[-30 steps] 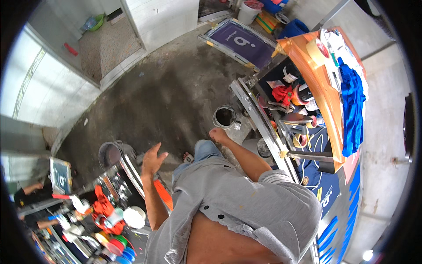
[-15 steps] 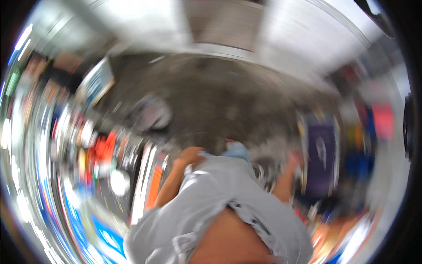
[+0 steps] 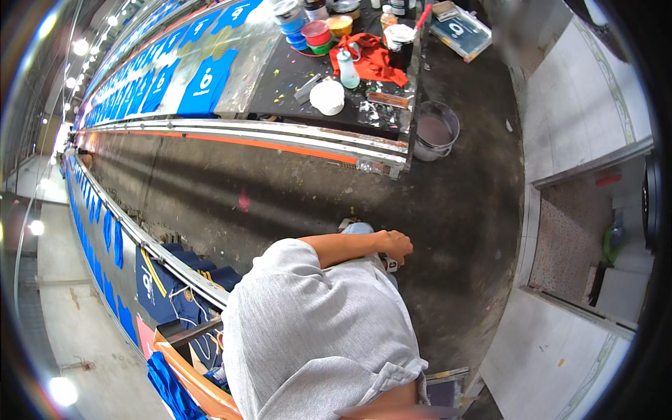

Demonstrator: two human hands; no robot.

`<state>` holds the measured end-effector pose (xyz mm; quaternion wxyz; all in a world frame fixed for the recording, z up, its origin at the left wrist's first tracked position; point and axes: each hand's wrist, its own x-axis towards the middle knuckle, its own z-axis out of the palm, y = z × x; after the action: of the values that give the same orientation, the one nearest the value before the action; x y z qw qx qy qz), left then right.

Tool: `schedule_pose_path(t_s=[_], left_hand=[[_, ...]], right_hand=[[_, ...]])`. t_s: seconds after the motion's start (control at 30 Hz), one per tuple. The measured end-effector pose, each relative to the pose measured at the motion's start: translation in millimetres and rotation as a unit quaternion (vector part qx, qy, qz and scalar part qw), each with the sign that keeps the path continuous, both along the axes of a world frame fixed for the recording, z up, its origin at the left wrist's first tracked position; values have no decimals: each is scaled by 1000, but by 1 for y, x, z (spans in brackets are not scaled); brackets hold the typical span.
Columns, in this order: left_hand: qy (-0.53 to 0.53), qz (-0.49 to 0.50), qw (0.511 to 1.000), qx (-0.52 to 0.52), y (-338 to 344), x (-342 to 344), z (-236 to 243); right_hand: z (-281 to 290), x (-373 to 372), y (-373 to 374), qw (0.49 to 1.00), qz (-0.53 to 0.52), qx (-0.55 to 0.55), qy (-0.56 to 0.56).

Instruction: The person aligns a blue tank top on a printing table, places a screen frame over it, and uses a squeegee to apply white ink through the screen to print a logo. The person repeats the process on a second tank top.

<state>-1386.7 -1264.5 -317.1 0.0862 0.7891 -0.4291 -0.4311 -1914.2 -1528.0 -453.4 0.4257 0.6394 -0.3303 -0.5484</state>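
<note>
My left hand [image 3: 397, 245] is closed in a loose fist in front of my body, its back turned up. My left forearm reaches across to the right above my grey shirt [image 3: 315, 322]. The curled fingers hide the palm, and nothing sticks out from the fist. Beneath it show a bit of my light blue trousers [image 3: 358, 229] and something small and white [image 3: 390, 264], perhaps a shoe. The hand touches no table or tool. My right hand is out of sight, behind the shirt or beyond the picture.
A long printing table [image 3: 252, 129] with blue shirt pieces [image 3: 206, 82] runs along the far side. Its black end carries paint tubs [image 3: 317, 35], a white tub [image 3: 327, 96], a bottle [image 3: 347, 68] and red cloth [image 3: 374, 59]. A bucket [image 3: 435, 131] stands beside it. An orange chair [image 3: 192, 371] is near left.
My view has swung round to the left, so the long table now lies ahead. My left arm has come across my front. My right hand has gone out of view.
</note>
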Motion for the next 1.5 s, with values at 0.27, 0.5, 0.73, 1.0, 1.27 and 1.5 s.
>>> schedule_pose_path(t_s=[0.27,0.5,0.73,1.0,1.27,1.5], left_hand=[[23,86,995,-45,93,22,17],[21,238,969,-62,269,42,17],[40,458,888,-4,473,16,-21],[-44,655,753,-35,603,-22,-19],[58,833,517,-188,673,-113,-78],[165,983,-55,-56,740,-267,-146]], right_hand=[[-2,51,-64,703,295,-120,636],[65,250,4,602,226,-310,700],[125,410,120,228,324,-498,772],[249,625,428,-7,215,-739,638],[226,745,736,-95,459,-822,324],[182,761,1017,-152,529,-802,234]])
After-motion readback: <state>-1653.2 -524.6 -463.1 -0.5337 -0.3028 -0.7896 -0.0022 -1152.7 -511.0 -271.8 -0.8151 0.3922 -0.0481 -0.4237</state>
